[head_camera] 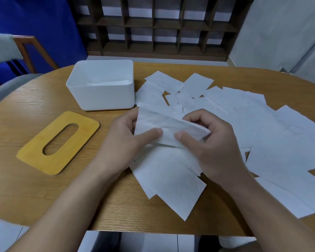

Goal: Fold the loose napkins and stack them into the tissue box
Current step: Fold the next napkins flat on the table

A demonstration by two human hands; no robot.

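A white napkin is held just above the table, partly bent over. My left hand pinches its left edge and my right hand pinches its right end, thumbs on top. Several loose white napkins lie spread over the right half of the table, and one lies flat under my hands. The white tissue box stands open at the back left, with a folded napkin lying inside it.
The box's yellow wooden lid with an oval slot lies flat at the left of the wooden table. A wooden chair stands at the far left. A dark lattice shelf is behind the table.
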